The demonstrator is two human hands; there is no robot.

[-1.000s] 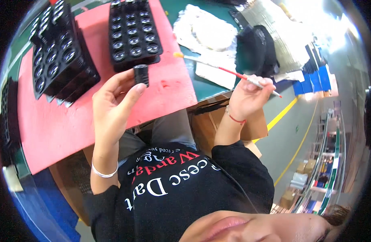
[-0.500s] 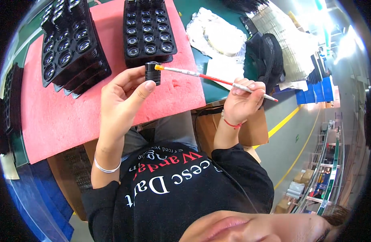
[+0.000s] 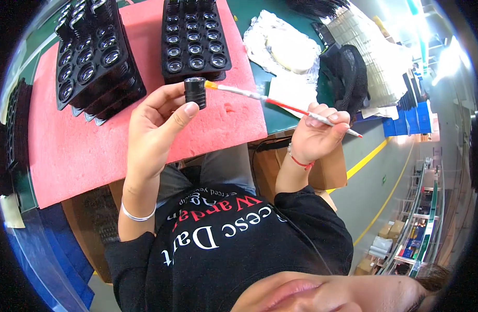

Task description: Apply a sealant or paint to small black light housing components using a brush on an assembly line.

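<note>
Between the thumb and fingers of my left hand (image 3: 158, 117) stands a small black ribbed cylinder (image 3: 195, 94), a lens barrel by its look, held upright above the pink foam sheet. My right hand (image 3: 322, 130) grips a thin paintbrush (image 3: 262, 98) with a red and whitish handle near its rear end. The brush's yellow bristles point left and lie right beside the barrel's top rim; whether they touch it I cannot tell. Just beyond the barrel is a stack of black trays (image 3: 195, 49) filled with round glass-topped lens pieces.
Another stack of black lens trays (image 3: 93, 67) sits on the left of the pink foam sheet (image 3: 83, 166). Crumpled white wrapping (image 3: 283, 44) and a black mesh item (image 3: 351, 75) lie on the green table at right. A cardboard box (image 3: 330, 166) stands below.
The brush has shifted slightly right, its bristles moving from over the barrel's rim to beside it. My right hand moved a little right with it. The left hand keeps its hold.
</note>
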